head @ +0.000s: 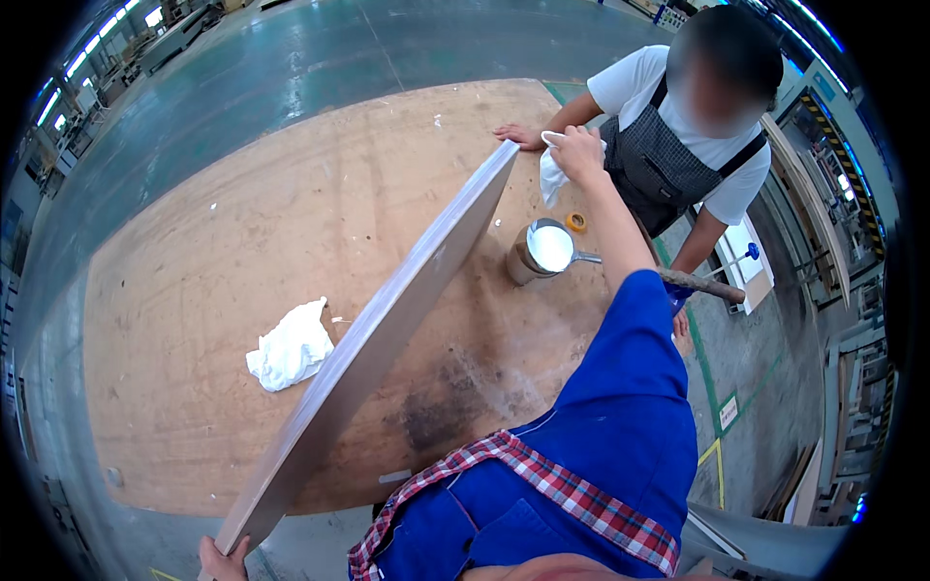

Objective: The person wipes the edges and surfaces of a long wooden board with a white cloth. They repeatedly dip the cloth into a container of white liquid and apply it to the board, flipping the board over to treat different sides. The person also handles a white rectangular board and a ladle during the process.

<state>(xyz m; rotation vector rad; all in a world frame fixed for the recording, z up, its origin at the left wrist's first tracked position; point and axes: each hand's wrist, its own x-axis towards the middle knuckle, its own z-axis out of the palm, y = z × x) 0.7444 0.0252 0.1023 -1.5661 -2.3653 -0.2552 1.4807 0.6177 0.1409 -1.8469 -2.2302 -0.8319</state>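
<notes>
My right hand [579,154] grips a bunched white cloth [554,180], which hangs down over the far right part of the table. At lower left, my left hand [224,561] is closed around the near end of a long wooden board [378,327]. The board stands on its narrow side and slants across the tabletop, its pale edge facing up. To the right of its far half is a metal pot [524,263] holding white material [550,248]. A metal handle [587,257] sticks out from the pot and passes behind my forearm.
Another crumpled white cloth [292,347] lies on the wooden table [189,290], left of the board. A yellow tape roll [575,222] sits behind the pot. Across the table's right corner leans a co-worker [668,160], one hand [519,136] on the tabletop. A rod [705,285] juts past my sleeve.
</notes>
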